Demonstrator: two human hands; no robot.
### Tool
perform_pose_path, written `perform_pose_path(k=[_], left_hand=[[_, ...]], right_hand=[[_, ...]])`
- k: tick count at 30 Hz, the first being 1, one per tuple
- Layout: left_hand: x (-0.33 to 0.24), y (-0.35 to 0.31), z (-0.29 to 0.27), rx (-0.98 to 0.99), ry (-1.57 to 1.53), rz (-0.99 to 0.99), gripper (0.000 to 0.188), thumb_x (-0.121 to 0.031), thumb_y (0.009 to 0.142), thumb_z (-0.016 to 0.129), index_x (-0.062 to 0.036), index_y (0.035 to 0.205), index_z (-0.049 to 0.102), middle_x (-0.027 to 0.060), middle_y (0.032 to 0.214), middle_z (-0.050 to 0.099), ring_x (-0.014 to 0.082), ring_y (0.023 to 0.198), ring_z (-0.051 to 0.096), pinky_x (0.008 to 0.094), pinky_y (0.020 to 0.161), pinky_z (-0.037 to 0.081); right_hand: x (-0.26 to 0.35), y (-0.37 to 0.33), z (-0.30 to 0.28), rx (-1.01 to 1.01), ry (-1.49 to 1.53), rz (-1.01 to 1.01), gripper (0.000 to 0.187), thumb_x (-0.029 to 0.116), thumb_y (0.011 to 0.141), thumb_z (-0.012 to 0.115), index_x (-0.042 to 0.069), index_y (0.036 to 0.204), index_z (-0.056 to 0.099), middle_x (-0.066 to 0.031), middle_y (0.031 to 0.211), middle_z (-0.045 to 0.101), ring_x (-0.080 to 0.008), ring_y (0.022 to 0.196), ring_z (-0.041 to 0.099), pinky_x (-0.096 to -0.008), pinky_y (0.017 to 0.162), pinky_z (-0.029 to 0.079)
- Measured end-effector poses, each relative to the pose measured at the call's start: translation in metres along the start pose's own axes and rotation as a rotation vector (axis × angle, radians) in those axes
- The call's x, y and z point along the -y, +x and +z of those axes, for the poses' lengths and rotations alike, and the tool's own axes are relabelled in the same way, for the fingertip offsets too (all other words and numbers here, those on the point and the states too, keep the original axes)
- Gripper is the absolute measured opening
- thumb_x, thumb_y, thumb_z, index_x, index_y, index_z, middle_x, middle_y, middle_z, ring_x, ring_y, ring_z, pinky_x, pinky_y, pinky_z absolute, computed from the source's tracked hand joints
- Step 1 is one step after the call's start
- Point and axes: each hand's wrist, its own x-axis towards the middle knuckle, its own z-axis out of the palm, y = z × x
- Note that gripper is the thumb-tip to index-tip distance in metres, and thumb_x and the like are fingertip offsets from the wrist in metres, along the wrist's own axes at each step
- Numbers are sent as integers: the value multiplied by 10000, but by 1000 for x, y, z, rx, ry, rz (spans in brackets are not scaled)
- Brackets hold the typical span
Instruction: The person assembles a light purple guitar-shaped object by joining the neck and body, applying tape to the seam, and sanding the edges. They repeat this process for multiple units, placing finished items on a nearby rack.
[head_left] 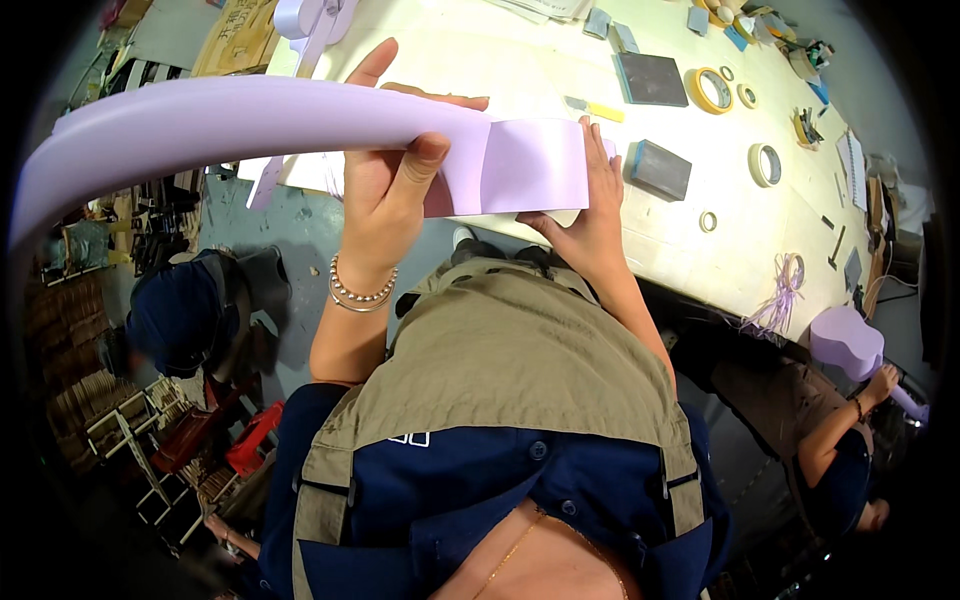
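Observation:
A glossy lavender guitar (pixel 270 115) is held up in front of me, seen nearly edge-on. Its long curved part runs off to the left and looms large near the camera. My left hand (pixel 390 185) grips its middle, with the thumb pressed on the near face and the fingers reaching behind and above. At the squarer right end (pixel 535 165), my right hand (pixel 595 215) clasps the edge, thumb underneath and fingers up the right side. Parts of the fingers of both hands are hidden behind the guitar.
On the pale worktable (pixel 700 150) lie grey sanding blocks (pixel 660 170), tape rolls (pixel 765 165), a yellow cutter knife (pixel 600 112) and purple strips (pixel 780 300). Another lavender guitar (pixel 312 30) rests at the far left. A co-worker (pixel 840 440) at right holds a lavender guitar (pixel 846 340).

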Motion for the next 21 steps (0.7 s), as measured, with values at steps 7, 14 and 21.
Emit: perform_pose_path(k=[7, 14, 21], left_hand=[[2, -9, 7, -150, -52, -195, 556, -115, 875, 554, 36, 1303, 233, 130, 1054, 545, 218, 1074, 524, 326, 937, 358], [-1, -15, -24, 51, -126, -211, 893, 17, 742, 553, -99, 1409, -29, 223, 1280, 382, 293, 1247, 333, 411, 1014, 282], [1, -21, -40, 48, -290, -275, 954, 89, 674, 510, -120, 1407, -64, 198, 1297, 358, 252, 1191, 375, 393, 1019, 270]], right_hand=[[6, 2, 5, -32, -107, -10, 1031, 324, 530, 817, 42, 1358, 271, -123, 1347, 371, -295, 1263, 328, -532, 1016, 186], [15, 8, 14, -61, -171, -32, 1020, 358, 512, 814, 43, 1339, 307, -100, 1312, 411, -276, 1240, 355, -548, 993, 208], [21, 13, 17, -55, -183, -41, 1013, 371, 485, 816, 53, 1321, 342, -72, 1303, 432, -261, 1238, 363, -549, 991, 210]])
